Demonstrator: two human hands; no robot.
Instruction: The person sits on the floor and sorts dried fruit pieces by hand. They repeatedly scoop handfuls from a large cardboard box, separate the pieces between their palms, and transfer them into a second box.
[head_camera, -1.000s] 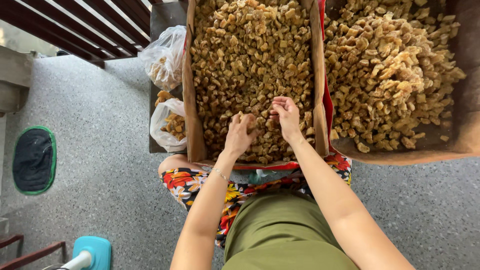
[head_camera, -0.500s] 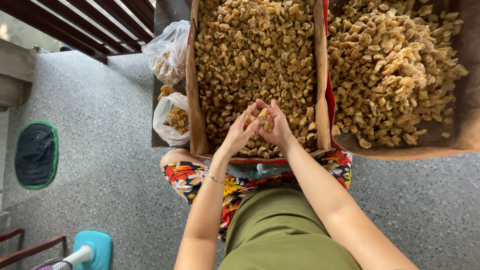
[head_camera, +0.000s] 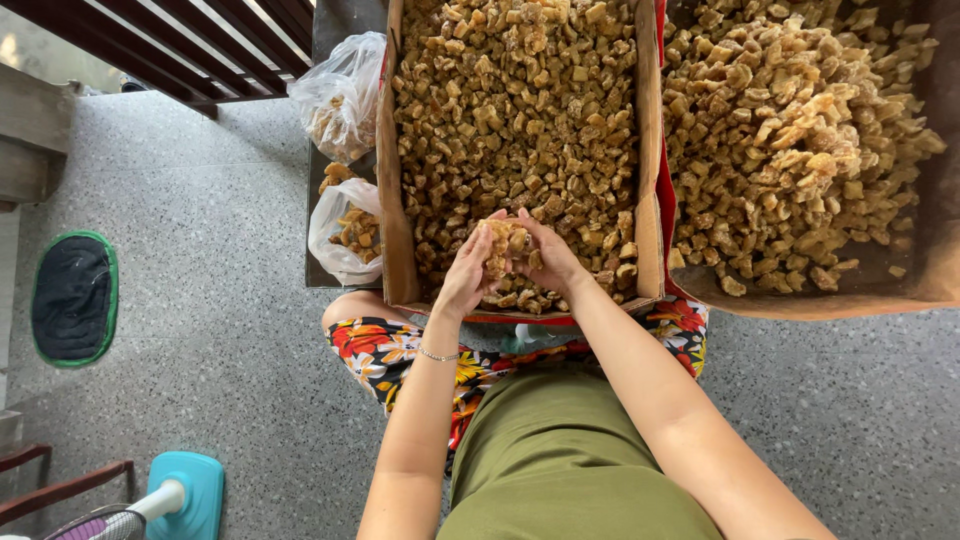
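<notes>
Both hands' grip (head_camera: 510, 262) cupping candied chunks (head_camera: 505, 245), over cardboard box (head_camera: 392, 200)

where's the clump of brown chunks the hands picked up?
Head view, centre: the clump of brown chunks is cupped between the left hand and right hand, just above the near end of the left cardboard box.

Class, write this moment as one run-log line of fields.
left hand: cupped on brown chunks | right hand: cupped on same chunks | place: above near end of cardboard box | beside: plastic bags
</notes>
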